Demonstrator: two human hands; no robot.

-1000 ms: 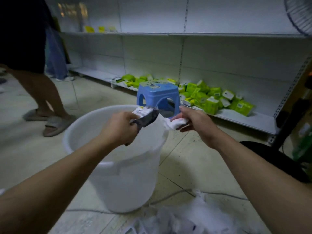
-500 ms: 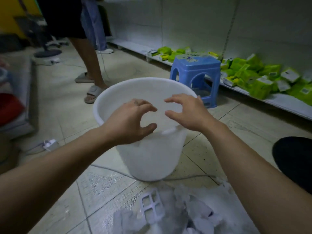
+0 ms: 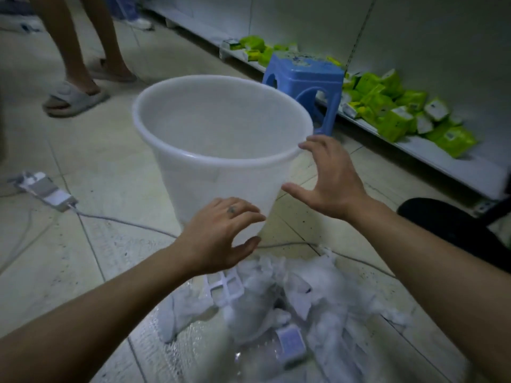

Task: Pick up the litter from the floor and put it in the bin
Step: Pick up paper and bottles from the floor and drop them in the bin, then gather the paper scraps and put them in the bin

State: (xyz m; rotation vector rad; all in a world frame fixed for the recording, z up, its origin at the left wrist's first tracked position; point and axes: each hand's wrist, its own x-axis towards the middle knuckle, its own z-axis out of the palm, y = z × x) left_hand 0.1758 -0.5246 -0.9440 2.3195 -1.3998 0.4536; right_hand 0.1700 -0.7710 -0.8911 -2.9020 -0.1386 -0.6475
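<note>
My hands have come down from over the bin's mouth. The left hand (image 3: 221,236) and right hand (image 3: 329,181) are both spread and hold nothing. The litter (image 3: 290,308) lies on the tiles just below them, near the bin (image 3: 210,186): soft crumpled white paper and a stiff plastic grid (image 3: 224,286). I think a shallow grab may shed loose paper. A careless wrist could tip the thin, translucent bin or snag the grey cable (image 3: 124,221).

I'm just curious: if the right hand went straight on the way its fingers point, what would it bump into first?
Probably the white bin: the right hand is open and points at its rim and side wall, though depth is unclear.
</note>
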